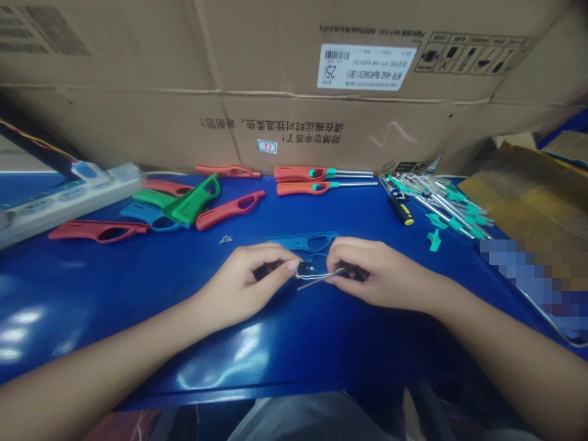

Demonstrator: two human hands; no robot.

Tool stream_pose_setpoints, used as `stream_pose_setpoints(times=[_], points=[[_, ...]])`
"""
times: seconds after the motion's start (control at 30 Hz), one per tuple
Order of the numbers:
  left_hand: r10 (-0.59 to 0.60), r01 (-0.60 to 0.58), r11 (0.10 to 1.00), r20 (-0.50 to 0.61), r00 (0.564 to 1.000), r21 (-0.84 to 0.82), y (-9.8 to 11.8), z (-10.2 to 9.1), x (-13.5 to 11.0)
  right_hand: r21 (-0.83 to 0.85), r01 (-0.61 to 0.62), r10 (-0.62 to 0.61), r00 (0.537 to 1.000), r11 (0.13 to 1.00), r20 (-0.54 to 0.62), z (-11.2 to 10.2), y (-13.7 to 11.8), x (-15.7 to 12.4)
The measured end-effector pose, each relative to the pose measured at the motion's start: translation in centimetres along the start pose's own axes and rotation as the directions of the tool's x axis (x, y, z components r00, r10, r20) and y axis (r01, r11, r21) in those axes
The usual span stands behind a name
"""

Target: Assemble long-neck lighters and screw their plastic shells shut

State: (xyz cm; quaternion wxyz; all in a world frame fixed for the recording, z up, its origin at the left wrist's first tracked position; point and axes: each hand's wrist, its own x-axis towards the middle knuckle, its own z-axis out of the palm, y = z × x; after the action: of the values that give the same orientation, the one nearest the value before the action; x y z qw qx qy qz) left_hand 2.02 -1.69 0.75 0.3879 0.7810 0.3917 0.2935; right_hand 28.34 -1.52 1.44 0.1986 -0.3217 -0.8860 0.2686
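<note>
View from a head camera, looking down at two bare hands working at a blue table [138, 288].

The left hand [250, 275] is curled, with thumb and forefinger pinched on a small dark part [304, 267]. The right hand [381, 272] is also curled, its fingertips pinching a thin pale wire [316, 278] that runs from the part. The two hands nearly meet, low over the table near its front edge. Just behind them a blue shell [298, 241] lies flat and open.

The step in hand looks like fitting or straightening the wire on the part, with the shell waiting close by. Whether the wire is already fixed to the part is too small to tell. Any further move calls for a firm, fine pinch from both hands and small, careful motions, since both pieces are tiny and the wire looks easy to bend.

Around the work:
- **Left:** a power strip [59, 199] and loose red, green and blue handles [184, 205].
- **Back:** two orange lighters [312, 180] lying against a big cardboard box [138, 92].
- **Right:** a heap of metal tubes [441, 205] with teal ends, and a screwdriver [402, 211] beside it.
</note>
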Motion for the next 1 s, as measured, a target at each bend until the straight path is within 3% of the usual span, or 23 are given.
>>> stream_pose_setpoints(times=[0.37, 0.57, 0.8, 1.0], points=[[-0.082, 0.075, 0.985, -0.046, 0.996, -0.152, -0.2, -0.2, 0.3, 0.058, -0.18, 0.172, 0.977, 0.982, 0.124, -1.7, 0.5, -0.3], [-0.086, 0.074, 0.988, -0.077, 0.993, -0.139, -0.3, -0.2, 0.3, 0.034, -0.147, 0.142, 0.982, 0.989, 0.121, -2.4, 0.6, -0.5], [0.059, -0.052, 0.994, -0.072, 0.996, 0.096, -0.7, 0.1, 0.1, 0.016, -0.141, 0.136, 0.975, 0.99, 0.173, -2.6, 0.1, -0.5], [0.229, -0.217, 0.947, -0.027, 0.973, 0.237, -1.5, 0.4, 0.1, -0.01, -0.111, 0.111, 0.972, 0.994, 0.206, -3.2, 1.1, -0.6]])
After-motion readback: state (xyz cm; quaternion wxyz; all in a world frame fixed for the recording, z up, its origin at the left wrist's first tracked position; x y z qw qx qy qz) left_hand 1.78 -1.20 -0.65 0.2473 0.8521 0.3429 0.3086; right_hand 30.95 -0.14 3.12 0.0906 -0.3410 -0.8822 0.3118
